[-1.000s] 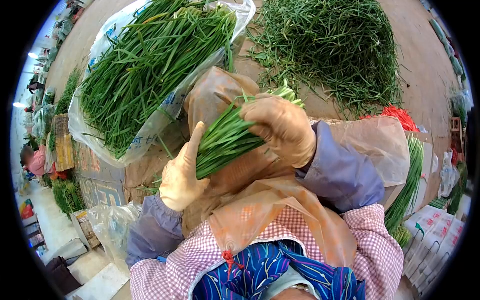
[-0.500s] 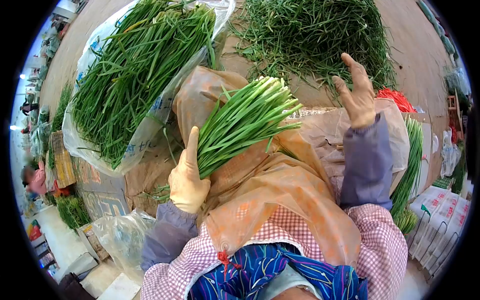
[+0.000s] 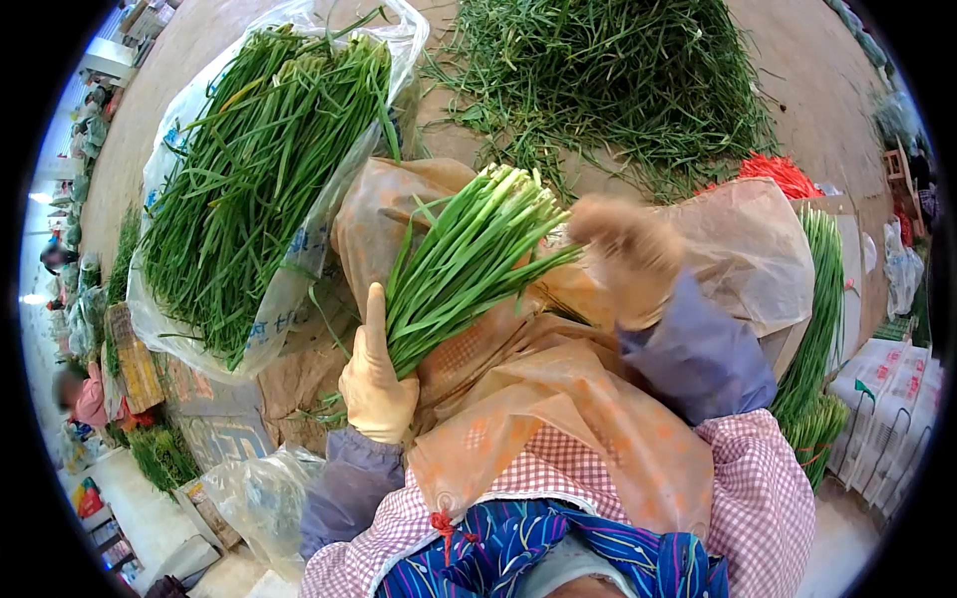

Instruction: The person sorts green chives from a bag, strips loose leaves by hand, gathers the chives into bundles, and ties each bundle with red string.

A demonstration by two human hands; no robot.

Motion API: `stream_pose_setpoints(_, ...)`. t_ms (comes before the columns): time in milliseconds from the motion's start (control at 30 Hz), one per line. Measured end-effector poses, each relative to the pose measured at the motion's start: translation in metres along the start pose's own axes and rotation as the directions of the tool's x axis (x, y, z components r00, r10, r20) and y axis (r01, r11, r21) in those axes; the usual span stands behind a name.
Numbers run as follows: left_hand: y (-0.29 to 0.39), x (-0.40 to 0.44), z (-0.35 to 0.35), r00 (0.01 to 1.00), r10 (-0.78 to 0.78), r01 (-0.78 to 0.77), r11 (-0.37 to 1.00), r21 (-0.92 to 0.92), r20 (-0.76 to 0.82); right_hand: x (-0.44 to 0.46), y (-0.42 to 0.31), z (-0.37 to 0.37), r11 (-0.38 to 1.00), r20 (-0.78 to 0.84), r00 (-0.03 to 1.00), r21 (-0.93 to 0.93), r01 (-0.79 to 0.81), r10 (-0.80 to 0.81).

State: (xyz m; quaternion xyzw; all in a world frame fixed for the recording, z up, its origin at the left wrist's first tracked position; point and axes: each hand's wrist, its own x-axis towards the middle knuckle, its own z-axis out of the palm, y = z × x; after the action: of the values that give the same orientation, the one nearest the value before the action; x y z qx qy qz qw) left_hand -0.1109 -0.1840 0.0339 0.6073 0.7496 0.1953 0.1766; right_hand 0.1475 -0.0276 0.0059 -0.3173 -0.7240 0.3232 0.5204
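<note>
A bunch of green garlic chives (image 3: pixel 469 264) lies slantwise over my lap, its pale cut ends up and to the right. My left hand (image 3: pixel 377 384), in a cream glove, grips the leafy lower end, with the index finger stretched up along the side. My right hand (image 3: pixel 628 249), in a brownish glove, is smeared by motion just right of the pale ends. Its fingers cannot be made out. Under the bunch, a translucent orange-patterned plastic apron (image 3: pixel 558 389) covers my knees.
A plastic bag (image 3: pixel 164 329) full of loose chives stands at the upper left. Ahead lies a heap of green trimmings (image 3: pixel 618 90). Red ties (image 3: pixel 778 176) and tied long chives (image 3: pixel 819 269) are on the right, near white wrapped packages (image 3: pixel 887 399). A person in pink (image 3: pixel 88 397) is far left.
My right hand has swung left and down, from raised with fingers apart to close beside the bunch's pale ends. My left hand keeps its grip; the bunch has shifted slightly left in view.
</note>
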Motion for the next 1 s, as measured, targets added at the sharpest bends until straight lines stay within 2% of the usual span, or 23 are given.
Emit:
stream_pose_setpoints(33, -0.002, -0.001, 0.002, 0.999, 0.029, -0.028, 0.999, 0.043, -0.027, 0.004, 0.0, -0.005, 0.968, -0.161, 0.966, 0.184, -0.173, 0.203)
stream_pose_setpoints(67, -0.004, -0.002, 0.005, 0.999, 0.035, -0.033, 0.999, 0.035, -0.042, 0.021, 0.003, -0.02, 0.88, -0.251, 0.88, 0.371, -0.296, 0.402)
stream_pose_setpoints(100, -0.007, -0.003, 0.007, 0.998, 0.041, -0.04, 0.999, 0.026, -0.056, 0.031, 0.013, -0.037, 0.826, -0.246, 0.818, 0.389, -0.408, 0.52)
stream_pose_setpoints(167, -0.009, -0.002, 0.009, 0.995, 0.065, -0.063, 0.998, 0.026, -0.073, 0.038, 0.011, -0.047, 0.718, 0.014, 0.779, 0.378, -0.585, 0.627)
stream_pose_setpoints(233, -0.008, -0.002, 0.01, 0.994, 0.078, -0.074, 0.996, 0.047, -0.078, 0.035, 0.01, -0.028, 0.677, 0.289, 0.765, 0.356, -0.644, 0.576)
stream_pose_setpoints(267, -0.009, -0.003, 0.011, 0.993, 0.086, -0.082, 0.995, 0.054, -0.077, 0.035, 0.004, -0.015, 0.742, 0.318, 0.759, 0.2, -0.64, 0.568)
stream_pose_setpoints(300, -0.01, -0.004, 0.012, 0.993, 0.093, -0.088, 0.994, 0.063, -0.078, 0.028, 0.012, -0.001, 0.714, 0.331, 0.765, 0.287, -0.639, 0.552)
stream_pose_setpoints(367, -0.01, -0.005, 0.011, 0.994, 0.084, -0.078, 0.994, 0.078, -0.073, 0.026, 0.02, 0.006, 0.709, 0.282, 0.784, 0.335, -0.621, 0.553)
stream_pose_setpoints(467, -0.01, -0.007, 0.01, 0.995, 0.071, -0.066, 0.995, 0.08, -0.065, 0.027, 0.023, 0.003, 0.847, 0.196, 0.868, 0.202, -0.492, 0.457)
stream_pose_setpoints(500, -0.012, -0.007, 0.011, 0.994, 0.085, -0.08, 0.994, 0.075, -0.072, 0.031, 0.017, -0.002, 0.796, 0.177, 0.843, 0.278, -0.538, 0.508)
stream_pose_setpoints(567, -0.015, -0.008, 0.014, 0.992, 0.099, -0.093, 0.993, 0.074, -0.079, 0.04, 0.032, -0.02, 0.792, -0.015, 0.861, 0.403, -0.46, 0.508)
stream_pose_setpoints(600, -0.015, -0.008, 0.015, 0.992, 0.098, -0.091, 0.993, 0.08, -0.082, 0.047, 0.039, -0.03, 0.737, -0.047, 0.797, 0.418, -0.532, 0.602)
stream_pose_setpoints(733, -0.014, -0.005, 0.014, 0.99, 0.118, -0.11, 0.988, 0.104, -0.071, 0.032, 0.028, -0.013, 0.646, 0.354, 0.745, 0.37, -0.667, 0.566)
stream_pose_setpoints(833, -0.012, -0.004, 0.014, 0.986, 0.133, -0.126, 0.99, 0.069, -0.1, 0.024, 0.011, 0.008, 0.724, 0.22, 0.788, 0.312, -0.615, 0.574)
stream_pose_setpoints(933, -0.012, -0.005, 0.012, 0.991, 0.112, -0.106, 0.991, 0.076, -0.073, 0.024, 0.016, 0.004, 0.83, 0.059, 0.884, 0.321, -0.456, 0.463)
stream_pose_setpoints(1000, -0.014, -0.005, 0.011, 0.989, 0.127, -0.122, 0.99, 0.077, -0.072, 0.04, 0.035, -0.03, 0.906, -0.22, 0.88, 0.152, -0.395, 0.421)
